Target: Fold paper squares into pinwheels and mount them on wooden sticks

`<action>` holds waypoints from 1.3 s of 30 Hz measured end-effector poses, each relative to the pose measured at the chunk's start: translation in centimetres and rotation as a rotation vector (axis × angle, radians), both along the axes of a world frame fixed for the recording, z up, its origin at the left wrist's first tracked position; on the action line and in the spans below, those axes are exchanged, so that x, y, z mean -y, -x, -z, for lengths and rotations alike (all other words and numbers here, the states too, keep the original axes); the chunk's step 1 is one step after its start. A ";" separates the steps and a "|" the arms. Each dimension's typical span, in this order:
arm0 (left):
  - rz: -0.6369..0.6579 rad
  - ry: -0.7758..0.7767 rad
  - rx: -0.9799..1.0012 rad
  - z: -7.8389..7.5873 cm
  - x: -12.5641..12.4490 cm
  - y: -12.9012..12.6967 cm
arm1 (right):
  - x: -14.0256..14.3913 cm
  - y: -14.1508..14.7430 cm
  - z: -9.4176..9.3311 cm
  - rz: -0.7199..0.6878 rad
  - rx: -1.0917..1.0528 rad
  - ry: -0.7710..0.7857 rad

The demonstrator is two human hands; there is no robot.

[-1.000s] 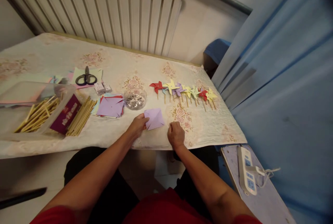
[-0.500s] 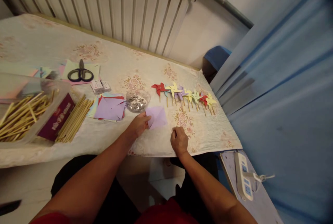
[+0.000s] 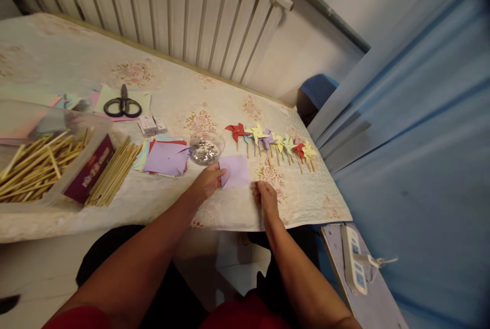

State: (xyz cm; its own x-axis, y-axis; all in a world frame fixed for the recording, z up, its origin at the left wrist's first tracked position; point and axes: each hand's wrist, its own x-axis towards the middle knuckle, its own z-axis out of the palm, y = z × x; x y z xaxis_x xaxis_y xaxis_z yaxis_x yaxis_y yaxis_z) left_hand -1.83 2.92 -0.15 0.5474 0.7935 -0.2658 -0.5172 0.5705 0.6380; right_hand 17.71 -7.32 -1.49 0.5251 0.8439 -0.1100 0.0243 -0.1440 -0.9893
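Observation:
A purple paper square (image 3: 236, 172) is pinched at its left edge by my left hand (image 3: 209, 182), thumb on top. My right hand (image 3: 267, 197) is just right of the paper and apart from it, its fingers curled together; whatever they hold, if anything, is too small to make out. Right behind the paper stands a clear round dish (image 3: 206, 148) of small shiny metal pieces. To its left lies a stack of cut paper squares (image 3: 166, 157), purple on top. Several finished paper pinwheels (image 3: 257, 134) on sticks lie in a row at the back right.
Black-handled scissors (image 3: 123, 107) rest on paper sheets, with small white boxes (image 3: 148, 125) in front. At left, a clear plastic bin (image 3: 82, 168) holds many sticks, and a bundle of sticks (image 3: 114, 173) lies beside it. A power strip (image 3: 354, 260) sits on a stand at right, near a blue curtain.
My right hand's fingers have loosened from a tighter curl and point more toward the paper. My left hand keeps hold of the purple square. The view has shifted slightly.

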 end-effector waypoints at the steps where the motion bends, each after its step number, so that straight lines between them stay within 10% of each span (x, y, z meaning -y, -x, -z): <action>1: 0.005 -0.005 0.005 -0.1 0.0 0.0 | -0.4 0.3 -0.6 -0.020 -0.110 0.000; 12: 0.074 -0.115 -0.098 -0.3 0.2 -0.1 | -3.7 3.5 -4.4 -0.306 -0.408 0.052; 39: 0.024 -0.573 -0.168 -1.8 0.6 1.0 | -5.1 2.9 -5.5 -0.189 -0.487 0.056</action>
